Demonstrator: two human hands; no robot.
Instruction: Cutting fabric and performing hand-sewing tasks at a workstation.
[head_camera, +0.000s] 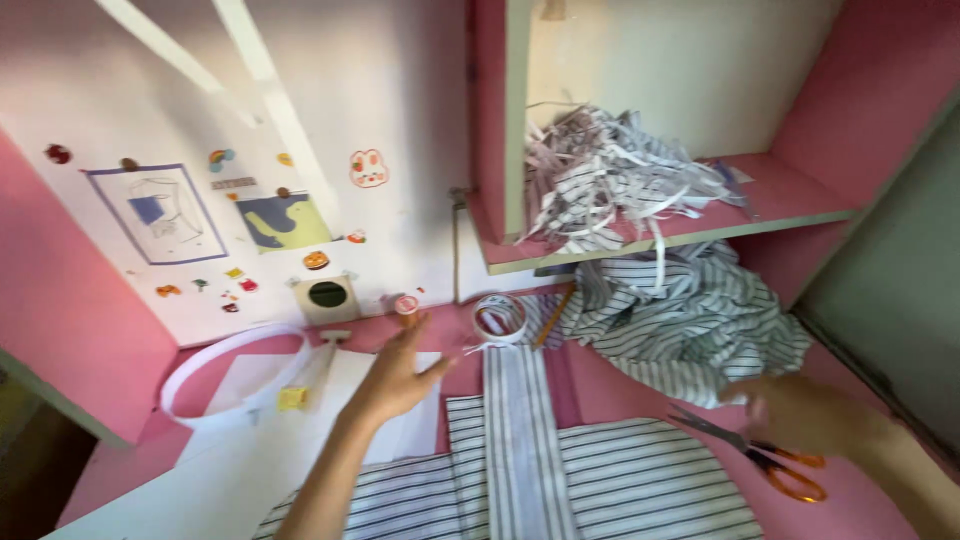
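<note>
A white hoop (215, 385) lies near the table's left edge, with white paper (250, 440) beside it. The left hand (395, 375) hovers over that paper, fingers spread and holding nothing, just short of a small cup (406, 307) and a tape roll (500, 318). Striped cloth (600, 480) covers the middle, a narrow strip (518, 420) laid across it. The right hand (800, 412), blurred, rests loosely curled on the orange-handled scissors (770, 455), where bare pink table (880, 510) leaves room by the right edge
</note>
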